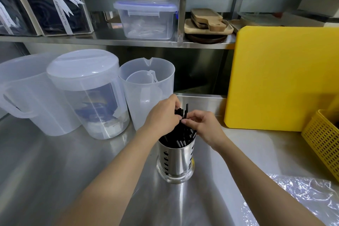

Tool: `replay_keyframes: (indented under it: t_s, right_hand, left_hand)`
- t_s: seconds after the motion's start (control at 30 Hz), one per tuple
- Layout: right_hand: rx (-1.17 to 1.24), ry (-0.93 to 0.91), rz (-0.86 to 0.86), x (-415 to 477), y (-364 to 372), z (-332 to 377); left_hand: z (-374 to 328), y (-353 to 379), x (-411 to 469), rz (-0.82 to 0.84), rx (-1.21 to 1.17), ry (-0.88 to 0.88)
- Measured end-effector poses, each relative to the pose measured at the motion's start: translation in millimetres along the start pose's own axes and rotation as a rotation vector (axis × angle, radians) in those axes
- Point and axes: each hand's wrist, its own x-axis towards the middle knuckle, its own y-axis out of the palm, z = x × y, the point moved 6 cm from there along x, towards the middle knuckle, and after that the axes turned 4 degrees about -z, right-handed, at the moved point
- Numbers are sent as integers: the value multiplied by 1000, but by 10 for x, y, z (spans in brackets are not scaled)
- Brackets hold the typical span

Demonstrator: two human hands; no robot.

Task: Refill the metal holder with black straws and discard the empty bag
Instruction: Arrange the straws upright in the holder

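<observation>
A perforated metal holder point(177, 161) stands upright on the steel counter in the middle of the view. Black straws point(183, 135) fill it and stick up above its rim. My left hand point(162, 113) grips the upper ends of a bunch of those straws from the left. My right hand point(203, 124) pinches the straws from the right, just above the holder's rim. A crumpled clear plastic bag point(300, 200) lies flat on the counter at the lower right, apart from both hands.
Three translucent plastic jugs point(88, 88) stand left of the holder. A yellow cutting board point(282, 79) leans at the right, with a yellow mesh basket point(322, 141) beside it. The shelf above holds lidded clear containers point(146, 18) and wooden boards point(207, 24).
</observation>
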Motion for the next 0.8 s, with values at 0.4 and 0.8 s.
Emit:
replay_keyframes:
  t_s: [0.4,0.8]
  right_hand:
    - [14,18,-15,0,15,-26]
    - [13,-17,-16,4,-5,-64]
  left_hand:
    - [78,96,12,50,-16,-40]
    - [128,52,32,-51,-200,-87]
